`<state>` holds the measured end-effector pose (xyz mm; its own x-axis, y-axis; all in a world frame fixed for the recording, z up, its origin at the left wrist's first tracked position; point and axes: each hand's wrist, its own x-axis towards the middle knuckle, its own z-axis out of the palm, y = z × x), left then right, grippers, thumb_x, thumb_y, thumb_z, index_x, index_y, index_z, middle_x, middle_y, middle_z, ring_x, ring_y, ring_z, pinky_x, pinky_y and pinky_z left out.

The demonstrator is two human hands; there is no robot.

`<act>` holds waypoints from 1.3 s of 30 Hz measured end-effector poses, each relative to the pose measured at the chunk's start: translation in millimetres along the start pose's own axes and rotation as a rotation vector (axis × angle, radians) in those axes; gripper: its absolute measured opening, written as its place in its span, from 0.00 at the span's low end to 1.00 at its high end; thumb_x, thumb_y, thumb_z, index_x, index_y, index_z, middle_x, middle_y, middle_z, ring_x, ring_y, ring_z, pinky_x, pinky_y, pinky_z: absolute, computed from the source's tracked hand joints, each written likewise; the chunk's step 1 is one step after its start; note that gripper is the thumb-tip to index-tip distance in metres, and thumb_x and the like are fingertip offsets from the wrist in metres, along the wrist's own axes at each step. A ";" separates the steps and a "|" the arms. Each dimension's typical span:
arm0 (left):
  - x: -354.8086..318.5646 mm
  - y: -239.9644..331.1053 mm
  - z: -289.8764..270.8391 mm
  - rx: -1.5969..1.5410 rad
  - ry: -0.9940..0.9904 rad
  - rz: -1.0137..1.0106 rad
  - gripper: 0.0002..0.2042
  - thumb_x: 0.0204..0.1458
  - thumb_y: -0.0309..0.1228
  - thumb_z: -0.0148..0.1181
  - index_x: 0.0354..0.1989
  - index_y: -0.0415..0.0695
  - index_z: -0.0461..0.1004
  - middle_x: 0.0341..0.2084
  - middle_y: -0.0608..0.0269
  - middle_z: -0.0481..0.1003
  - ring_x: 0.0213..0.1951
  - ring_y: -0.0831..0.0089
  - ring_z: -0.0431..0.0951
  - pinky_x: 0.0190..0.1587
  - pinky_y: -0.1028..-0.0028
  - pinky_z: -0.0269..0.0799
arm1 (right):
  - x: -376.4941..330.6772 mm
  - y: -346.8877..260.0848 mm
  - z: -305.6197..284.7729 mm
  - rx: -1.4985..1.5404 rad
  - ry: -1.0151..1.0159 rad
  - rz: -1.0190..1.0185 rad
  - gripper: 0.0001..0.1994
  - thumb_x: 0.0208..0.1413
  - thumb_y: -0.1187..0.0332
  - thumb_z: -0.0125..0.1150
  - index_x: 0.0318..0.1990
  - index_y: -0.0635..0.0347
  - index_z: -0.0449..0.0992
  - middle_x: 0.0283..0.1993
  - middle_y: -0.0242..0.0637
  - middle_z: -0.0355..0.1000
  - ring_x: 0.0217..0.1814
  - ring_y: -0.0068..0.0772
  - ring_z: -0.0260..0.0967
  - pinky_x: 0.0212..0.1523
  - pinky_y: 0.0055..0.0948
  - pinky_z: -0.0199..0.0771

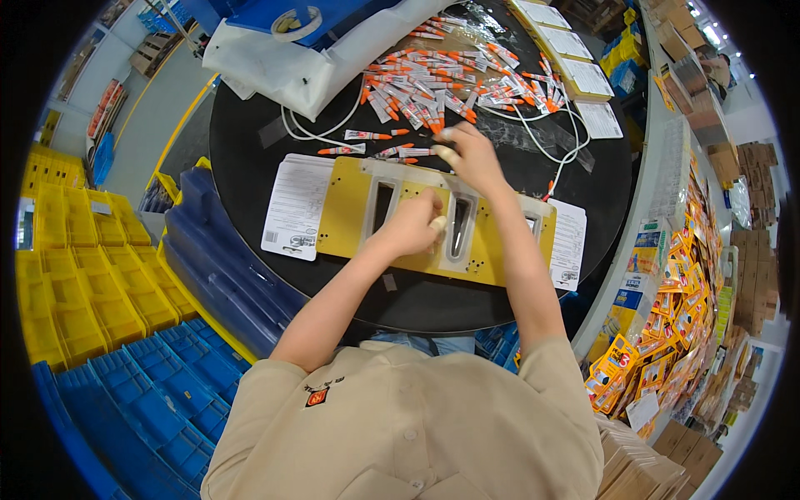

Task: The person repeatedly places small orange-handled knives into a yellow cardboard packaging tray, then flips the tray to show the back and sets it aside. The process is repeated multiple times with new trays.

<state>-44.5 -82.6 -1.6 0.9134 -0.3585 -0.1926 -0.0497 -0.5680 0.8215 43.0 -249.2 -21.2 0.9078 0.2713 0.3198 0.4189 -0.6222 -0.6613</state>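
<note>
A yellow plate fixture (342, 208) with clear-rimmed slots lies in front of me on a round black table (392, 304). White printed cards (292, 208) stick out beneath its left end, and more show at its right end. Over the fixture's middle, next to a slot, my left hand (410, 225) is closed with its fingers curled down; what they hold, if anything, is hidden. My right hand (477, 160) reaches past the fixture's far edge, index finger and thumb apart. Near its fingertips lie a few small white tubes with orange caps (392, 152). A large heap of such tubes (417, 83) spreads behind.
A white cable (312, 133) loops across the table. Clear film (333, 71), a blue bin and a tape roll (297, 23) stand at the back left. Another yellow fixture with cards (575, 62) lies back right. Yellow and blue crates (142, 375) fill the left; orange packages (658, 333) lie right.
</note>
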 end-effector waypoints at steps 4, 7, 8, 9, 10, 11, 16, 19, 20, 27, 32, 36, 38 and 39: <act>-10.9 -24.2 -34.4 -0.005 0.051 0.046 0.04 0.52 0.23 0.58 0.32 0.38 0.69 0.22 0.56 0.77 0.22 0.71 0.80 0.26 0.73 0.72 | 40.0 -3.9 48.7 -0.312 -0.397 0.283 0.12 0.53 0.60 0.62 0.37 0.58 0.74 0.41 0.42 0.71 0.47 0.48 0.70 0.45 0.40 0.70; -7.7 -36.4 -49.7 0.071 0.058 0.025 0.07 0.51 0.27 0.61 0.32 0.39 0.69 0.20 0.60 0.76 0.24 0.67 0.79 0.29 0.71 0.72 | 34.4 -10.4 34.5 -0.150 -0.125 0.226 0.11 0.55 0.62 0.61 0.39 0.60 0.72 0.38 0.48 0.73 0.43 0.52 0.72 0.42 0.42 0.71; -5.2 -39.4 -54.1 0.113 0.034 0.010 0.09 0.50 0.29 0.63 0.34 0.39 0.70 0.23 0.59 0.76 0.27 0.65 0.79 0.32 0.70 0.72 | 24.7 -14.7 24.3 -0.051 0.063 0.149 0.12 0.56 0.65 0.59 0.45 0.59 0.71 0.32 0.44 0.74 0.34 0.42 0.74 0.36 0.35 0.72; -3.6 -42.5 -58.3 0.129 0.020 0.030 0.11 0.49 0.30 0.64 0.36 0.40 0.70 0.26 0.58 0.76 0.30 0.64 0.79 0.34 0.69 0.72 | 12.4 -18.1 11.0 0.080 0.062 0.236 0.13 0.56 0.66 0.58 0.47 0.58 0.70 0.32 0.44 0.74 0.33 0.43 0.74 0.35 0.35 0.72; -2.6 -45.1 -61.5 0.245 0.084 0.122 0.14 0.47 0.32 0.65 0.39 0.40 0.70 0.31 0.57 0.75 0.35 0.62 0.77 0.37 0.68 0.71 | -2.9 -21.6 -3.8 0.232 0.030 0.332 0.14 0.56 0.67 0.57 0.50 0.57 0.70 0.32 0.45 0.74 0.32 0.43 0.74 0.35 0.35 0.72; -2.0 -48.3 -65.1 0.336 0.163 0.253 0.17 0.46 0.34 0.66 0.41 0.41 0.70 0.35 0.57 0.73 0.39 0.61 0.75 0.40 0.67 0.71 | -21.3 -27.2 -13.7 0.226 0.040 0.402 0.14 0.56 0.69 0.57 0.50 0.57 0.70 0.30 0.42 0.73 0.29 0.38 0.73 0.33 0.32 0.71; 3.3 -65.5 -75.8 0.417 0.178 0.431 0.24 0.44 0.36 0.67 0.51 0.44 0.69 0.46 0.58 0.68 0.49 0.56 0.69 0.48 0.63 0.68 | -95.8 -49.9 -22.7 0.036 0.045 0.457 0.11 0.52 0.74 0.62 0.43 0.62 0.74 0.34 0.38 0.72 0.28 0.24 0.68 0.30 0.26 0.68; 28.7 -77.5 -81.7 0.303 0.337 0.394 0.19 0.46 0.33 0.65 0.48 0.44 0.73 0.46 0.58 0.68 0.48 0.57 0.69 0.48 0.63 0.68 | -111.2 -44.4 -24.6 0.040 0.097 0.333 0.09 0.52 0.73 0.62 0.42 0.64 0.76 0.43 0.38 0.72 0.32 0.25 0.68 0.32 0.23 0.68; 42.3 -81.6 -86.2 0.390 0.395 0.357 0.17 0.46 0.32 0.64 0.46 0.44 0.74 0.45 0.58 0.69 0.48 0.58 0.69 0.47 0.64 0.69 | -114.9 -38.1 -29.8 0.101 0.093 0.318 0.09 0.53 0.73 0.62 0.42 0.64 0.77 0.43 0.38 0.72 0.34 0.24 0.69 0.32 0.22 0.68; 102.1 -85.7 -119.4 0.652 0.228 0.170 0.10 0.46 0.28 0.63 0.38 0.45 0.78 0.30 0.61 0.74 0.43 0.61 0.72 0.43 0.67 0.70 | -185.6 54.3 -132.5 -0.701 0.421 0.955 0.24 0.53 0.57 0.62 0.55 0.59 0.70 0.49 0.54 0.69 0.52 0.55 0.67 0.52 0.48 0.66; 43.1 -52.5 -107.5 0.589 0.439 0.593 0.07 0.42 0.27 0.65 0.32 0.47 0.80 0.26 0.64 0.74 0.34 0.63 0.73 0.37 0.69 0.70 | -224.5 95.0 -146.1 -0.432 0.299 1.096 0.26 0.48 0.53 0.67 0.48 0.64 0.72 0.44 0.51 0.74 0.46 0.46 0.73 0.48 0.39 0.70; -13.7 -49.8 -76.0 0.462 0.206 0.609 0.15 0.37 0.22 0.62 0.37 0.47 0.80 0.31 0.63 0.76 0.36 0.64 0.73 0.37 0.70 0.72 | -234.0 100.8 -133.7 -0.222 0.601 0.960 0.16 0.49 0.60 0.67 0.38 0.66 0.78 0.40 0.42 0.77 0.40 0.40 0.75 0.42 0.33 0.72; -26.0 -57.8 -71.5 0.478 0.166 0.628 0.18 0.36 0.21 0.60 0.40 0.46 0.80 0.32 0.62 0.76 0.38 0.64 0.73 0.37 0.70 0.73 | -241.0 103.6 -123.4 -0.541 0.593 0.905 0.15 0.51 0.61 0.66 0.40 0.64 0.78 0.40 0.39 0.76 0.41 0.41 0.74 0.42 0.34 0.72; -30.4 -61.7 -70.9 0.515 0.189 0.639 0.19 0.36 0.21 0.59 0.41 0.45 0.80 0.32 0.62 0.75 0.38 0.65 0.73 0.37 0.71 0.73 | -244.9 105.7 -117.6 -0.672 0.546 0.929 0.14 0.51 0.62 0.65 0.40 0.63 0.79 0.40 0.37 0.76 0.41 0.41 0.74 0.42 0.34 0.72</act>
<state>-40.5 15.9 -8.5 0.6971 -0.6219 0.3568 -0.7162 -0.5814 0.3861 -137.4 -467.7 -89.6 0.6600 -0.7029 0.2653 -0.6065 -0.7068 -0.3641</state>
